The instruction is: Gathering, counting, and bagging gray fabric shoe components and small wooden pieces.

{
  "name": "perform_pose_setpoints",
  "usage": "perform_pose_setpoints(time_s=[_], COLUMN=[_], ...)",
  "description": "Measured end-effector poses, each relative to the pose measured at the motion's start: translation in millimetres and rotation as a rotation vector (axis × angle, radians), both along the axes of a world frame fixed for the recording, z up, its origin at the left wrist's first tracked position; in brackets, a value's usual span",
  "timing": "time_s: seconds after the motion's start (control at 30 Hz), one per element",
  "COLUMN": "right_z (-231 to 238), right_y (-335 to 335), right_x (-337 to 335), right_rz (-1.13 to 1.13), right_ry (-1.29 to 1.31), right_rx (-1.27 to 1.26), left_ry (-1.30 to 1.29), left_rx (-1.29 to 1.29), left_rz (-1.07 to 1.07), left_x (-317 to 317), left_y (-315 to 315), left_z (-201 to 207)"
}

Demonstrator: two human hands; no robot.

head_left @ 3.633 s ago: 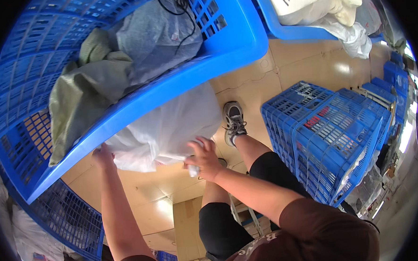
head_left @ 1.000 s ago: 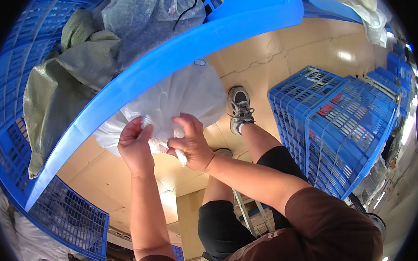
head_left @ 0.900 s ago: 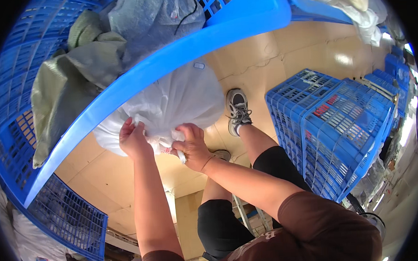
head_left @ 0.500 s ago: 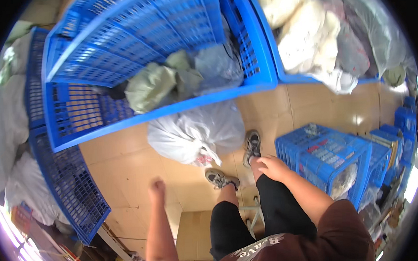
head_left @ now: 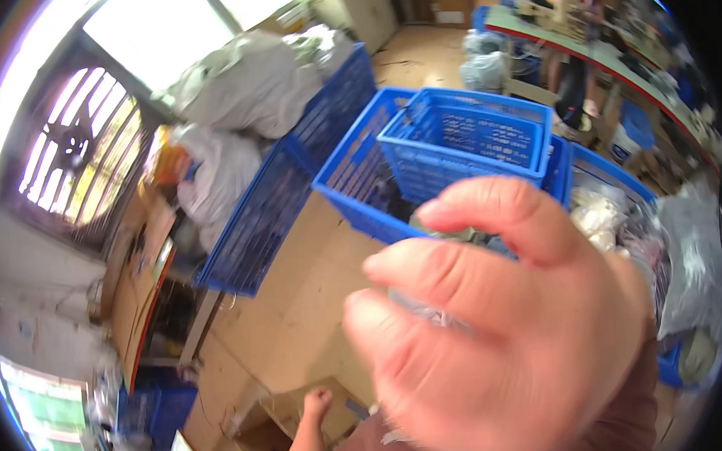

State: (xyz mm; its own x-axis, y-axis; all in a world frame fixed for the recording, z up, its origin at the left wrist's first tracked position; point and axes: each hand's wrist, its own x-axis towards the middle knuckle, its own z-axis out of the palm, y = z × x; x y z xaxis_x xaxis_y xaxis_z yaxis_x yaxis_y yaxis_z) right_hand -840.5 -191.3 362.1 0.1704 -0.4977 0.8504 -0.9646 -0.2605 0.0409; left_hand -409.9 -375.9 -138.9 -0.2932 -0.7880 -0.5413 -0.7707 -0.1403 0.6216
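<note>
My right hand point(head_left: 501, 324) looms large and slightly blurred close in front of me. Its fingers are bent and stand apart, and I see nothing in them. It hides part of a big blue plastic crate point(head_left: 352, 214), inside which a smaller blue crate point(head_left: 424, 173) sits tilted. Lower down, near an open cardboard box point(head_left: 262, 435), my left hand point(head_left: 317, 402) is closed in a fist with nothing showing in it. Behind the right hand's fingers, bits of bagged contents show, mostly covered.
Blue crates point(head_left: 254, 219) piled with pale bags point(head_left: 243, 80) line the left side, beside a wooden bench point(head_left: 140, 294) and a fan point(head_left: 75, 146) at the window. Another crate of white bundles point(head_left: 599, 217) stands right. Beyond is a long red-edged table point(head_left: 580, 46) with a person there.
My view has swung up and leftward, bringing the windows and far room in. My right hand has risen from beside my knee to close before me. My left hand remains closed.
</note>
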Motion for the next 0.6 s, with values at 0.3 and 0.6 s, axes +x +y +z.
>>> perform_pose_setpoints(time_s=[0.3,0.6], right_z=[28,69], right_y=[38,28], right_x=[30,17], right_rz=[0.507,1.223], right_ry=[0.049,0.372], right_rx=[0.076,0.128], left_ry=[-0.141,-0.020], left_rx=[0.186,0.261], left_rz=[0.369,0.749], left_x=[16,29], left_y=[199,378], left_z=[22,69])
